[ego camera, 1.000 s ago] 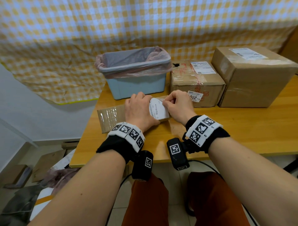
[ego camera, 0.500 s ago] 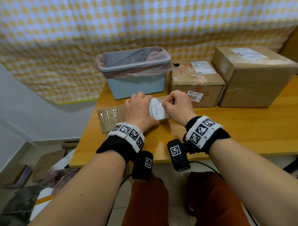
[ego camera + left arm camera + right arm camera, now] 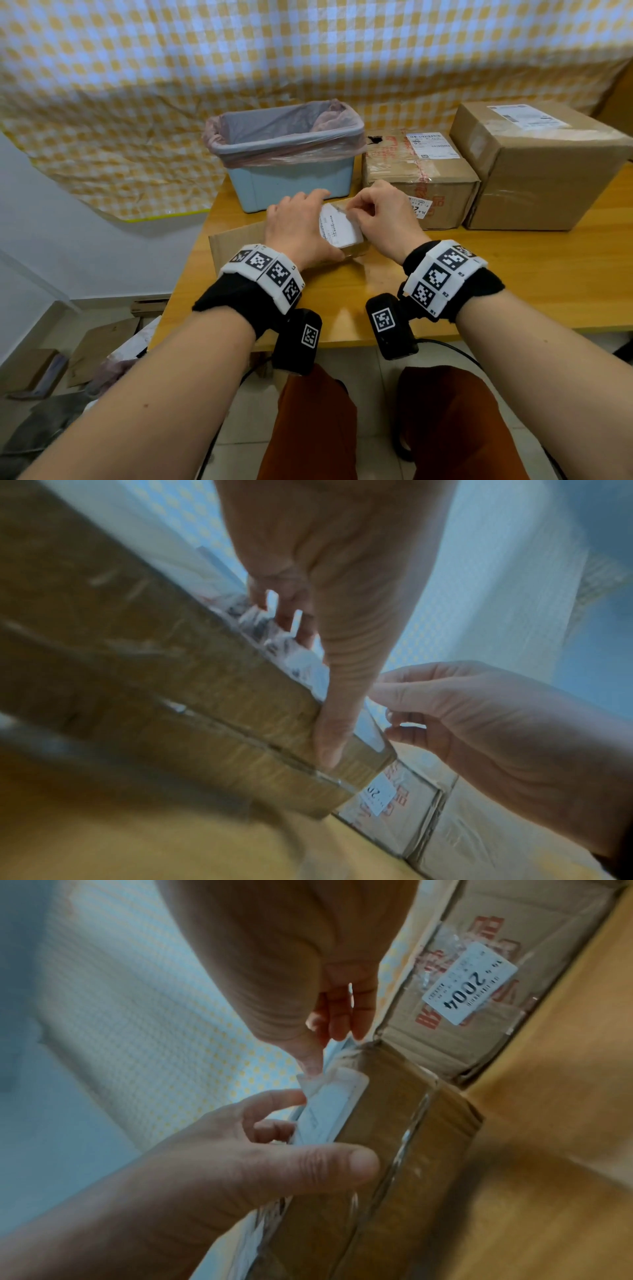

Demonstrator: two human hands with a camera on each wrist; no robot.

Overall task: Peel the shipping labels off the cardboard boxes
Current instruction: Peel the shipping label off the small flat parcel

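Note:
A flat cardboard box (image 3: 233, 246) lies on the wooden table (image 3: 513, 274) with a white shipping label (image 3: 339, 229) on its top. My left hand (image 3: 298, 229) grips the box, fingers spread on top and thumb (image 3: 342, 669) pressed on its near side. My right hand (image 3: 380, 219) pinches the label's far corner between thumb and fingers. In the right wrist view that corner of the label (image 3: 329, 1110) curls up off the cardboard under my right thumb (image 3: 308, 1053).
A blue bin (image 3: 287, 150) lined with a pink bag stands just behind the flat box. To its right sit a taped medium box (image 3: 421, 185) with a top label (image 3: 433, 145) and a front sticker (image 3: 420, 207), and a big box (image 3: 541, 164) with a label (image 3: 524, 116).
My right fingers have shifted slightly at the label's far corner. The left hand and the flat box have stayed where they were.

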